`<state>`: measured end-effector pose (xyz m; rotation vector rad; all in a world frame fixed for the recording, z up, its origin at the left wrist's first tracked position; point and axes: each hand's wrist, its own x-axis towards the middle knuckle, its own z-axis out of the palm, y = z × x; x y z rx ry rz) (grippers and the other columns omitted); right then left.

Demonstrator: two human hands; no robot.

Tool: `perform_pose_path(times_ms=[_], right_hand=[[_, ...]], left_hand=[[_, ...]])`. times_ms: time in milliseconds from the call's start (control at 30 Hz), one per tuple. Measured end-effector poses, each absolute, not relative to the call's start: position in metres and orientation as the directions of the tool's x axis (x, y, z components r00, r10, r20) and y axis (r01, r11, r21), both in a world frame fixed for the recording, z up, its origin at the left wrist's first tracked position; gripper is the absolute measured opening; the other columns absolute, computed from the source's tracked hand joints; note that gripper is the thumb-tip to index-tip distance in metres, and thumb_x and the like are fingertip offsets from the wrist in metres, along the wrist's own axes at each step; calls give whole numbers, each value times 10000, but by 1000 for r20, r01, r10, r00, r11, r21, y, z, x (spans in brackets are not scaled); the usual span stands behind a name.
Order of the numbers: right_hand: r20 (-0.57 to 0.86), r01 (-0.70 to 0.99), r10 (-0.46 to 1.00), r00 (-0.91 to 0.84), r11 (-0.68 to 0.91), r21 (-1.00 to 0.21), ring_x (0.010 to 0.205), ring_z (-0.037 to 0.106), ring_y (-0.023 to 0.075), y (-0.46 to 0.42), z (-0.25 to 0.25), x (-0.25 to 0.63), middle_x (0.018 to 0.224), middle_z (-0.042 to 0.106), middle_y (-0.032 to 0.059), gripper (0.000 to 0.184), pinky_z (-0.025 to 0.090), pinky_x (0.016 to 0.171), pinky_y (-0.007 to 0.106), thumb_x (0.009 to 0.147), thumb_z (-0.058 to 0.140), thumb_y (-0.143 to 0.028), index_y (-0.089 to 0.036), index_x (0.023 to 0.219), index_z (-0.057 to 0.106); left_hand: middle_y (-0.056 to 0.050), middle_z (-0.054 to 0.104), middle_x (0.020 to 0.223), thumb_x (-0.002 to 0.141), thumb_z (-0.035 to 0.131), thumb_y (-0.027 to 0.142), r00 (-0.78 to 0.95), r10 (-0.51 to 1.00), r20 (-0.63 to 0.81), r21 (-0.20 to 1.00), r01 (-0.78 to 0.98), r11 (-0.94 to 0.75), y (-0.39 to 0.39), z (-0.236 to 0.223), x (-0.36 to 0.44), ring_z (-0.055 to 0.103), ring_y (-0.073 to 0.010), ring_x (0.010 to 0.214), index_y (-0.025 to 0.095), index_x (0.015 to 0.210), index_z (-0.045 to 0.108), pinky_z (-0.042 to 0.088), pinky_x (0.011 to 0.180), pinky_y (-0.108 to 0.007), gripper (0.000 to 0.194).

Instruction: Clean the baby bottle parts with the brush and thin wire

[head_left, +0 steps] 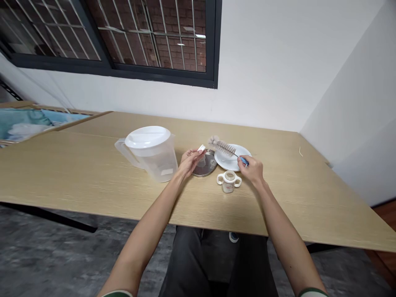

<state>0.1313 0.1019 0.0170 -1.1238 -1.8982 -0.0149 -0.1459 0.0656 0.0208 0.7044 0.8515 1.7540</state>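
Observation:
My left hand point(189, 161) is closed on a small white plastic piece point(201, 147), its exact kind too small to make out. It hovers at the left edge of a round metal tray point(202, 174), on which small translucent pieces lie. My right hand point(253, 168) grips the blue handle of a bottle brush point(223, 145), whose pale bristles point left over a white plate point(248, 151). A thin wire-like tool lies across the plate. Just in front of the plate, a small baby bottle point(229, 181) with two side handles stands upright, its top uncovered.
A translucent pitcher point(154, 159) with a white lid stands left of my left hand. At the far left is a bin point(49, 128) holding bluish and white bags. A thin pale strip point(300, 152) lies on the wooden table point(309, 185) at right. Behind are a wall and barred window.

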Motion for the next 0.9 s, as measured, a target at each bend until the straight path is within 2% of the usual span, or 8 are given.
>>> perform_pose_path(times_ms=[100,167,367,500,600,733,900], right_hand=[[706,654,685,-179,619,-435,718,698,183,102,18,131,855,783,56,342,464,657,274,911,525,-436,-198,944,769],[698,614,689,-196,641,-460,685,686,171,101,18,132,862,785,50,342,467,641,270,908,532,-443,-198,941,769],[626,602,725,-286,645,-472,729,696,174,99,18,131,927,790,43,328,482,674,268,924,527,-430,-216,963,771],[617,661,749,-241,592,-461,809,712,203,99,20,131,948,791,57,350,486,716,283,925,513,-444,-219,992,773],[625,675,757,-192,564,-476,771,704,200,98,21,132,913,789,58,356,479,697,285,917,516,-449,-214,989,774],[636,642,747,-196,588,-492,708,686,185,96,23,131,866,782,51,365,469,673,282,917,517,-456,-204,973,774],[626,617,723,-293,643,-454,787,709,187,96,23,131,927,789,49,340,477,703,270,924,518,-433,-212,962,774]], left_hand=[[-63,773,958,613,909,153,-292,952,95,834,-498,-236,68,19,-147,737,-149,867,162,1050,663,566,867,-250,501],[-72,770,994,611,927,213,-273,953,133,851,-462,-251,70,17,-147,721,-141,886,161,1112,682,545,871,-238,560],[-87,760,1008,564,954,303,-210,962,172,884,-397,-245,70,11,-147,697,-169,951,141,1042,719,496,906,-253,557],[-102,747,1075,565,946,282,-187,968,169,901,-368,-228,67,12,-146,687,-190,1004,146,1102,703,490,948,-286,605],[-100,741,1089,562,942,238,-199,966,163,905,-360,-227,66,15,-144,681,-190,1024,151,1100,695,483,979,-301,598],[-108,740,1086,564,942,236,-204,968,144,920,-333,-207,65,16,-144,684,-191,1000,139,1111,689,489,953,-300,610],[-111,747,1048,559,948,304,-210,968,141,931,-305,-201,64,16,-145,689,-197,957,123,1075,698,507,901,-293,602]])
